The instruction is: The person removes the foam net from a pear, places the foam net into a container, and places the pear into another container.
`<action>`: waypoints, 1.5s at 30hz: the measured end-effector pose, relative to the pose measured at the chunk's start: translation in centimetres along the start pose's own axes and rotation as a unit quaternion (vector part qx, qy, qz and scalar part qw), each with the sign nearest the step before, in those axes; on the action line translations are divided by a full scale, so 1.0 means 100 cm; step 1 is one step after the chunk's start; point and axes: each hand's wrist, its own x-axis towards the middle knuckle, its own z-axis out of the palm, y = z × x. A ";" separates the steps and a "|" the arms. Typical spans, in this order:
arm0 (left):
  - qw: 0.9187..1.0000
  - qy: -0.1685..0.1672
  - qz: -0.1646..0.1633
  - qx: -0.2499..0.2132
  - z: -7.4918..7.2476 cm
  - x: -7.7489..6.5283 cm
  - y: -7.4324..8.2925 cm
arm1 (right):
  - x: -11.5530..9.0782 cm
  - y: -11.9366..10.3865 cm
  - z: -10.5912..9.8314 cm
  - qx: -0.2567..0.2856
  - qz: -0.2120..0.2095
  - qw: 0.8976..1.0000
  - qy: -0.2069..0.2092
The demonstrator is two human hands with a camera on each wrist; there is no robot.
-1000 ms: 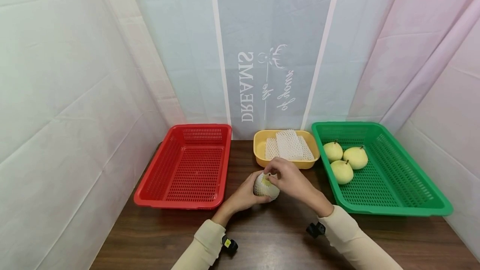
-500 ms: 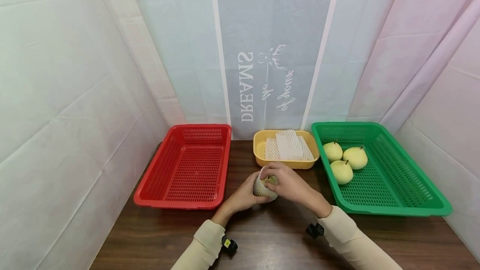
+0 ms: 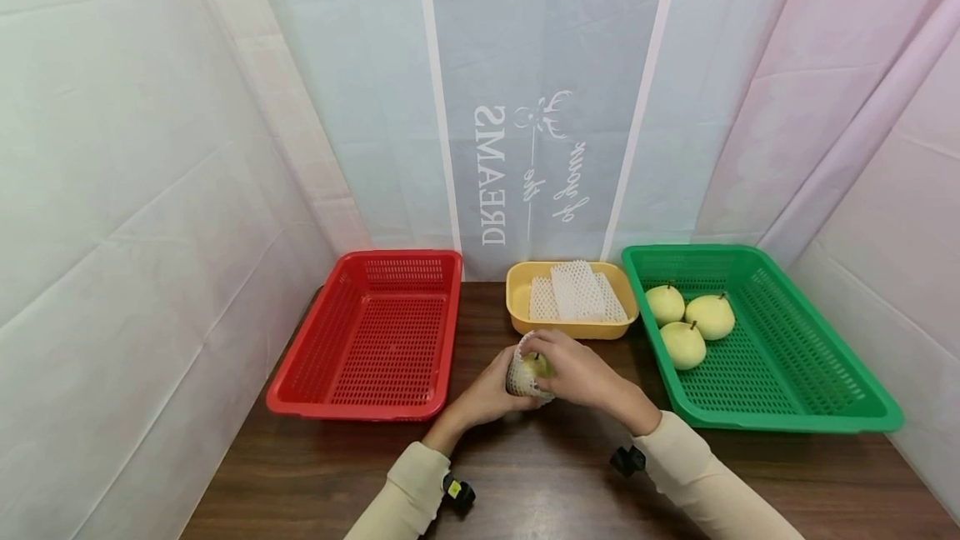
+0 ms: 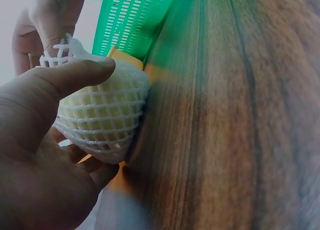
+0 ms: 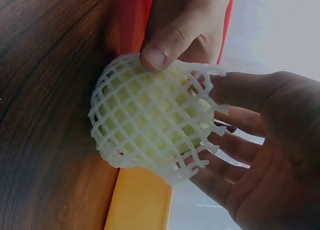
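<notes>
A pale yellow pear [image 3: 537, 365] sits inside a white foam net sleeve [image 5: 142, 112] near the table's middle, its stem at the sleeve's loose end. My left hand [image 3: 486, 390] grips the sleeved pear from the left, thumb across the net in the left wrist view. From the right, my right hand [image 3: 583, 369] holds the sleeve's ragged rim. In the right wrist view its thumb reaches into the rim and its curled fingers lie behind it. The pear's underside is hidden in the head view.
A red basket [image 3: 435, 402] stands at the left. Behind the hands, a yellow basin [image 3: 517, 319] holds several flat foam nets [image 3: 577, 290]. At the right, a green basket [image 3: 795, 419] holds three pears [image 3: 684, 345]. Cloth walls [image 3: 540, 40] rise behind and beside the brown table [image 3: 540, 482].
The right hand has moved slightly down and left over the pear's top. The sleeve's rim now stands higher around the stem. The left hand keeps its hold.
</notes>
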 end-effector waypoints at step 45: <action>0.997 0.005 -0.002 0.076 -0.003 -0.004 -0.008 | 0.000 0.008 0.014 0.008 0.023 0.999 -0.039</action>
